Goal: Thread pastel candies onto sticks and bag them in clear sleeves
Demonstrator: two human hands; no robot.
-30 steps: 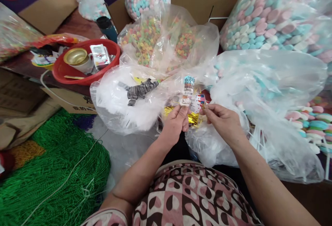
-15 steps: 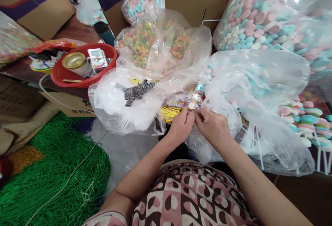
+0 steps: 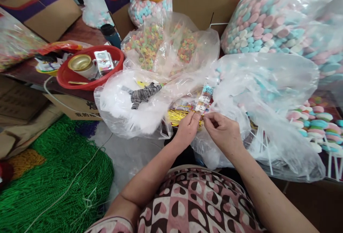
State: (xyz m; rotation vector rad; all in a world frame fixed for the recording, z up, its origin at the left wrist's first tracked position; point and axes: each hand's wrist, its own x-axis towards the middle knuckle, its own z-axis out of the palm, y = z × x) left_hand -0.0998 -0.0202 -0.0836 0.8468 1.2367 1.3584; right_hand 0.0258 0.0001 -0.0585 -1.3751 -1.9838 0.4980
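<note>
My left hand (image 3: 188, 127) is closed, thumb and fingers pinching the gathered lower end of a small printed clear candy packet (image 3: 205, 96). The packet slants up and away from the fingers, with white and coloured pieces inside. Close by on the right, my right hand (image 3: 224, 130) is closed in a pinch at the same gathered end, on what looks like a gold twist tie; its fingertips partly hide it. A pile of gold twist ties (image 3: 175, 117) lies just left of the packet, partly behind my left hand.
A clear bag of white material (image 3: 146, 122) with a striped grey cloth (image 3: 146, 94) lies left. Behind are a bag of ring candies (image 3: 146, 49) and a red basin (image 3: 92, 80). Large marshmallow bags (image 3: 257, 29) and marshmallow sticks (image 3: 321, 126) fill the right; green cords (image 3: 59, 165) heap lower left.
My right hand has moved slightly right, its fingertips parting from the left hand's. The left hand keeps its hold on the packet. The view has shifted a little.
</note>
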